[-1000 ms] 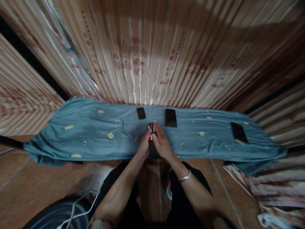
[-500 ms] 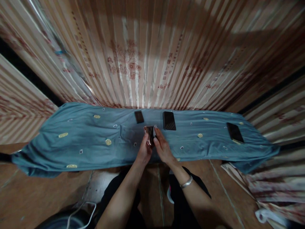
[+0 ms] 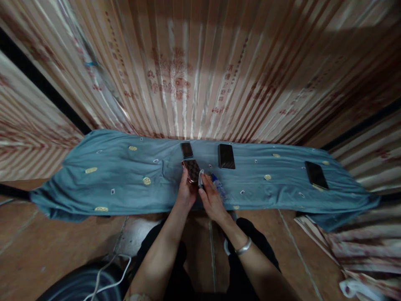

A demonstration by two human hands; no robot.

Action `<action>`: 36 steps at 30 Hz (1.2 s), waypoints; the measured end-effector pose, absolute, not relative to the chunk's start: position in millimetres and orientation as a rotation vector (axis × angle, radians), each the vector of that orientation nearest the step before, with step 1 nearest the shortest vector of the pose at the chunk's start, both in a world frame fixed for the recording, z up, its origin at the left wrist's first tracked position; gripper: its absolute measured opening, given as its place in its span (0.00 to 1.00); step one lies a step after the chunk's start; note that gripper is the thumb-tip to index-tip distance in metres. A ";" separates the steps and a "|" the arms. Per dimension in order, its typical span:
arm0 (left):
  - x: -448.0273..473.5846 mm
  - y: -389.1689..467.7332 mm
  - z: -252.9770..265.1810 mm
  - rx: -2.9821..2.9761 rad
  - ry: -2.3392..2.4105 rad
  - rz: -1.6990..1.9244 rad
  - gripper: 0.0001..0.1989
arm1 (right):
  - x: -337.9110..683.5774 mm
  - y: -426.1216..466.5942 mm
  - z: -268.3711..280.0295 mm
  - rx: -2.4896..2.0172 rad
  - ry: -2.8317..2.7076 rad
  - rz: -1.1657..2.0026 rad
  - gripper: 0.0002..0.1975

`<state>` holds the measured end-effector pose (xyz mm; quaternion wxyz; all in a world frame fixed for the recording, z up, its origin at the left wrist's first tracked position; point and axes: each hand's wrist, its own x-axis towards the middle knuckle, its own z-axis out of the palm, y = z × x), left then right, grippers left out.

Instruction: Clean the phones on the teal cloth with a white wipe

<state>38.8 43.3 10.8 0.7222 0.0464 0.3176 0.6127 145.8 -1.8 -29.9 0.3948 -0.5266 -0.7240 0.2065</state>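
Observation:
My left hand [image 3: 187, 190] grips a phone [image 3: 191, 170] with a dark checked surface and a shiny rose-gold edge, held above the blue cloth cover. Pinched in my right hand [image 3: 211, 198] is a small pale grey cloth [image 3: 201, 177], touching or very close to the phone's right edge. Just right of those fingers lies a clear bottle with a blue top [image 3: 219, 186], partly hidden by the hand. Beyond the phone rests a small dark rectangular device [image 3: 187, 150], its surface pixelated.
The blue patterned cover [image 3: 122, 196] spreads over a long narrow surface. On it lie a thick black rectangular device [image 3: 226, 156] and, far right, another flat black one [image 3: 316, 174]. Pleated curtains [image 3: 200, 75] enclose the back and sides. A round dark object with a white cable [image 3: 109, 288] stands at lower left.
The phone has tilted so its checked face shows more broadly, and my right hand with the cloth sits lower along its edge. The blue-topped bottle has come into view. The whole view shifted slightly.

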 end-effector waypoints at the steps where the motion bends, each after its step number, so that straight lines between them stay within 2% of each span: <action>1: 37.0 44.3 9.9 0.098 0.705 1.357 0.15 | 143.3 -1.0 -31.7 -1.332 -1.840 0.515 0.30; 15: 24.9 55.1 2.4 0.094 0.747 1.275 0.16 | 124.3 -5.4 -28.1 -1.114 -2.019 0.365 0.35; 24: 42.5 50.9 10.3 -0.017 0.844 1.310 0.13 | 132.4 -3.5 -24.1 -1.101 -2.005 0.377 0.34; 36: 49.4 28.9 10.5 0.260 0.772 1.273 0.14 | 142.7 -0.3 -13.9 -1.150 -1.961 0.402 0.32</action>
